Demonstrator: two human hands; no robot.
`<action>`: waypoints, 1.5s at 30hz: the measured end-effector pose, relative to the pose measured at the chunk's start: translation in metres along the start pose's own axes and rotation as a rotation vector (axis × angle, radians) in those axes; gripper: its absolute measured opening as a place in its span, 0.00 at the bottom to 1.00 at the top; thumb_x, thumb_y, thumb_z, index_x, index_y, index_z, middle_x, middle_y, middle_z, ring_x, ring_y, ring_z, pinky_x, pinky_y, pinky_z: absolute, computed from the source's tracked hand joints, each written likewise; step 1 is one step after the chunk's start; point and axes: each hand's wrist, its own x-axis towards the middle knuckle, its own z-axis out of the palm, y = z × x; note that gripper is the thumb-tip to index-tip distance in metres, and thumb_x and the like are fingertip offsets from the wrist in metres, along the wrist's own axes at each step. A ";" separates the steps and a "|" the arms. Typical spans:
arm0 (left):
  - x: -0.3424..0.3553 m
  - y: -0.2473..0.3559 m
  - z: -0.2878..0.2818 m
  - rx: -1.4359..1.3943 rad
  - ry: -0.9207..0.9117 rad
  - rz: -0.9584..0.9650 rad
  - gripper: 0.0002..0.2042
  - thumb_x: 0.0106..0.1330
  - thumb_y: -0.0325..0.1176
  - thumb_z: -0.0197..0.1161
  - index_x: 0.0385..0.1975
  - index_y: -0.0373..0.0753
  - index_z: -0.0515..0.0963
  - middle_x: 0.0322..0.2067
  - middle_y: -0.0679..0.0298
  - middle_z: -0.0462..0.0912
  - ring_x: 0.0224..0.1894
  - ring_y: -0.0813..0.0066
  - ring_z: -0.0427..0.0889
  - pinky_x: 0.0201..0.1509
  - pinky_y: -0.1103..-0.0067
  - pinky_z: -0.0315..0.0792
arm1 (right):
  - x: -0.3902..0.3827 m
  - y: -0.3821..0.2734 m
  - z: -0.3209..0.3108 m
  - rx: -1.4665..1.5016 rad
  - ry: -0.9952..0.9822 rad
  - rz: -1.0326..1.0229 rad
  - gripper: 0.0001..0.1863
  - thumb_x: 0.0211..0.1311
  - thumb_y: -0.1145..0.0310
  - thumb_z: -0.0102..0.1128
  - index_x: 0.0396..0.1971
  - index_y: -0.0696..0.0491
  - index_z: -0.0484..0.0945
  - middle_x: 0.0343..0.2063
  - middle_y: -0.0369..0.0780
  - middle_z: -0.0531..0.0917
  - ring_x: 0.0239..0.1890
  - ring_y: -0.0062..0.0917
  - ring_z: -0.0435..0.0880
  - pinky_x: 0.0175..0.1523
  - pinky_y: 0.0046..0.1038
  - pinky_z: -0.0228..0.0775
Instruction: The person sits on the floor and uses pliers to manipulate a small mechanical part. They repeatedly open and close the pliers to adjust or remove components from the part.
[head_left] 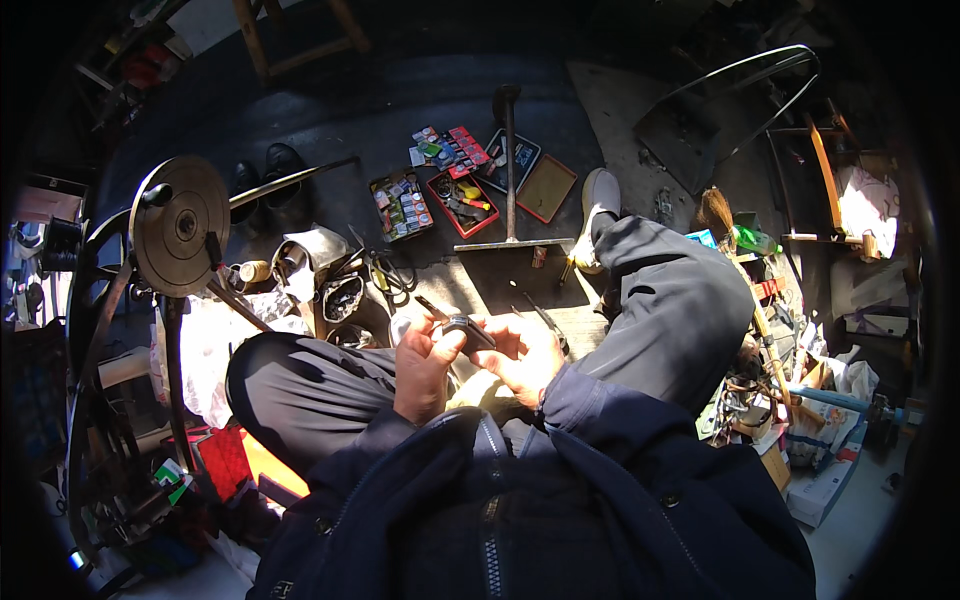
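Both my hands meet in front of my lap around a small dark object [468,329] with a shiny, rounded edge; its kind I cannot make out. Closed on its left side is my left hand [424,368], thumb on top. A slim dark piece [431,307] sticks out above the left fingers; whether it is a separate tool I cannot tell. My right hand [526,350] grips the other side of the object, fingers bent around it. Just beyond the hands lies a bright, sunlit patch of floor [445,285].
Ahead are a red box of small tools [470,228], a box of small packets [401,207], red blister cards [465,150] and an upright metal stand [510,190]. A machine with a round wheel [180,225] stands left. Clutter and a green bottle [756,240] are at right.
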 end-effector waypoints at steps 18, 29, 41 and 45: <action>-0.001 -0.002 0.005 0.100 -0.050 0.018 0.23 0.76 0.29 0.55 0.68 0.30 0.65 0.56 0.53 0.81 0.57 0.70 0.80 0.65 0.74 0.70 | 0.009 -0.008 -0.003 0.211 0.045 0.317 0.15 0.56 0.86 0.70 0.44 0.63 0.80 0.37 0.44 0.86 0.36 0.30 0.88 0.43 0.33 0.86; -0.004 -0.002 0.003 -0.231 -0.106 -0.142 0.27 0.77 0.37 0.48 0.72 0.31 0.59 0.58 0.50 0.79 0.60 0.60 0.79 0.65 0.70 0.70 | 0.012 -0.014 0.000 0.209 0.065 0.531 0.16 0.59 0.77 0.72 0.46 0.62 0.80 0.35 0.42 0.84 0.32 0.27 0.87 0.38 0.32 0.89; 0.008 -0.016 -0.002 -0.428 -0.105 -0.174 0.28 0.82 0.46 0.41 0.73 0.33 0.54 0.50 0.51 0.82 0.55 0.58 0.81 0.62 0.66 0.73 | 0.014 0.000 0.009 0.263 0.030 0.534 0.13 0.62 0.78 0.68 0.47 0.60 0.80 0.33 0.41 0.84 0.33 0.27 0.87 0.41 0.32 0.87; 0.012 -0.017 0.001 -0.425 -0.069 -0.139 0.28 0.82 0.46 0.42 0.72 0.30 0.56 0.44 0.55 0.82 0.51 0.60 0.81 0.60 0.66 0.75 | 0.013 0.000 0.011 0.280 0.046 0.538 0.13 0.64 0.77 0.67 0.48 0.60 0.79 0.35 0.41 0.84 0.34 0.28 0.87 0.42 0.33 0.87</action>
